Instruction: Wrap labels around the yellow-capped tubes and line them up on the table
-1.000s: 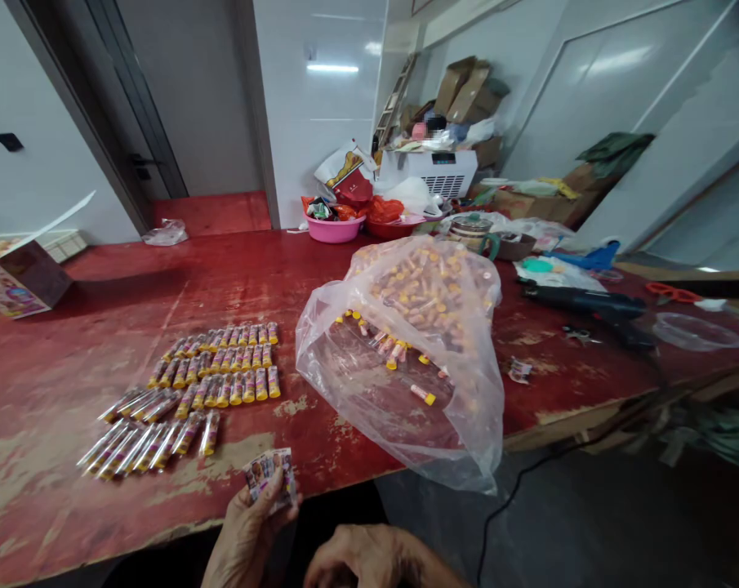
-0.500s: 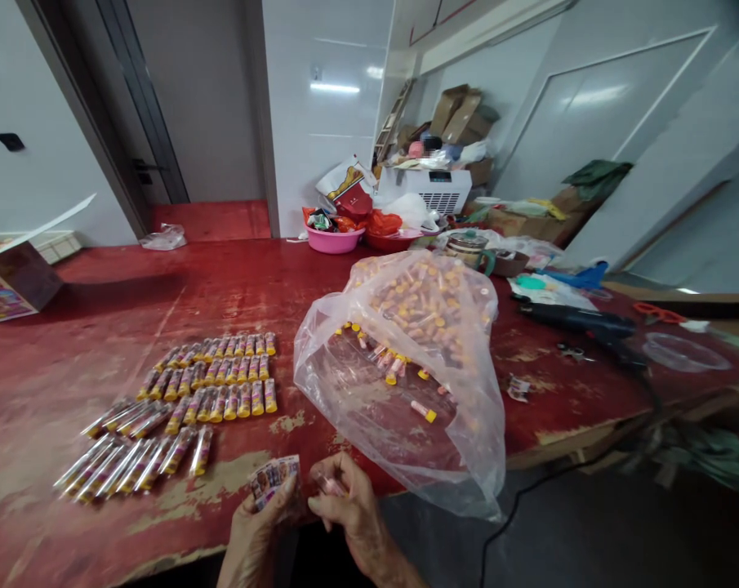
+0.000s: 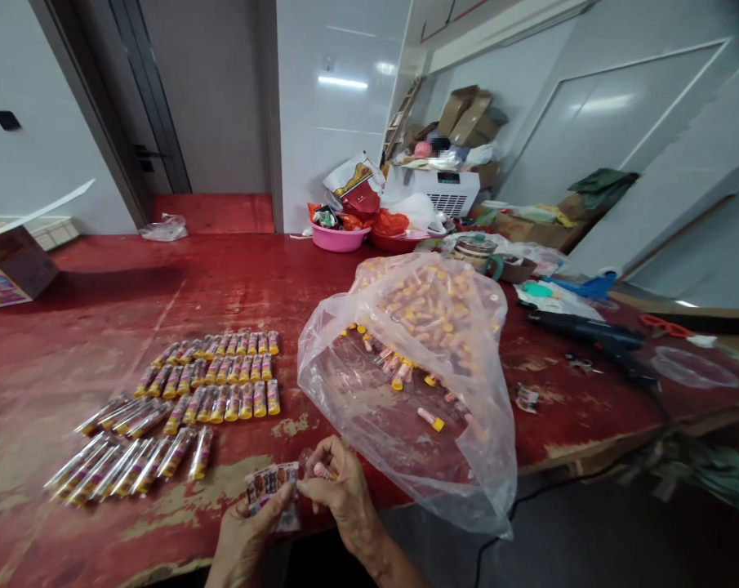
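Note:
Near the table's front edge, my left hand (image 3: 254, 523) is closed on a stack of printed clear plastic sleeves (image 3: 269, 483). My right hand (image 3: 340, 487) pinches a small tube (image 3: 324, 471) with pinkish contents, close against the sleeves; its fingers partly hide the tube. To the right lies a large clear plastic bag (image 3: 399, 441), its mouth spread toward me, full of small yellow-capped tubes (image 3: 430, 298). One loose tube (image 3: 430, 419) lies in the bag's mouth. On the left, rows of wrapped tubes (image 3: 222, 371) with yellow ends are laid out on the red table (image 3: 222, 286).
A black heat gun (image 3: 589, 331) with a cord lies at the right, beside red-handled scissors (image 3: 666, 327). A pink basin (image 3: 340, 238) and a glass pot (image 3: 474, 249) stand at the back. A printed cardboard box (image 3: 17, 265) sits far left.
My right hand has moved slightly left and up, bringing the tube against the sleeves in my left hand. The whole view has shifted a little.

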{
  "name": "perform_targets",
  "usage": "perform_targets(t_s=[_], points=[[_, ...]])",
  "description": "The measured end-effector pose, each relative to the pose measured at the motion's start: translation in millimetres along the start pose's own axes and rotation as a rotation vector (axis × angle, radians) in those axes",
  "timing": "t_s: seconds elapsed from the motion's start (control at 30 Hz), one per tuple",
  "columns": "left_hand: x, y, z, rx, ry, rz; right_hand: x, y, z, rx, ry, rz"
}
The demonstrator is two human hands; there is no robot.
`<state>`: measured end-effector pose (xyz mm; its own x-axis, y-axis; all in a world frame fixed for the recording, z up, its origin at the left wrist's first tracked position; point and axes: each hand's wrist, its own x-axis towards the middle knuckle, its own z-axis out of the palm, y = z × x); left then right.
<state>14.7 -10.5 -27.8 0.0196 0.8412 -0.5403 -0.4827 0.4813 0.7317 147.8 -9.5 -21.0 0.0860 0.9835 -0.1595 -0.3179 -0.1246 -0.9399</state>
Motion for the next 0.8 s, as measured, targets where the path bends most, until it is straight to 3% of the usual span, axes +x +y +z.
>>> perform_targets(t_s=[0.1,0.23,0.53,0.63,0.73,0.8], points=[[1.2,6.3,-1.0,-0.007,0.099,0.061,-0.3,2.4,0.4,0.133,0.000,0.010],[0.9,11.6,-1.2,-0.027,0.121,0.066,-5.8,7.0,0.7,0.192,-0.024,0.010],[-4.7,8.7,12.7,0.018,-0.065,-0.029,-7.4,0.7,8.9,0.109,0.068,0.079],[-13.5,15.0,16.3,0.071,-0.074,-0.008,-4.5,-0.7,2.4,0.044,0.065,0.056],[-25.8,22.3,20.1,0.105,-0.161,0.093,-7.7,-2.4,-8.6,-0.057,0.027,0.001],[-29.2,24.7,21.2,0.084,-0.110,0.075,-11.2,-2.3,-16.0,-0.089,-0.007,-0.057]])
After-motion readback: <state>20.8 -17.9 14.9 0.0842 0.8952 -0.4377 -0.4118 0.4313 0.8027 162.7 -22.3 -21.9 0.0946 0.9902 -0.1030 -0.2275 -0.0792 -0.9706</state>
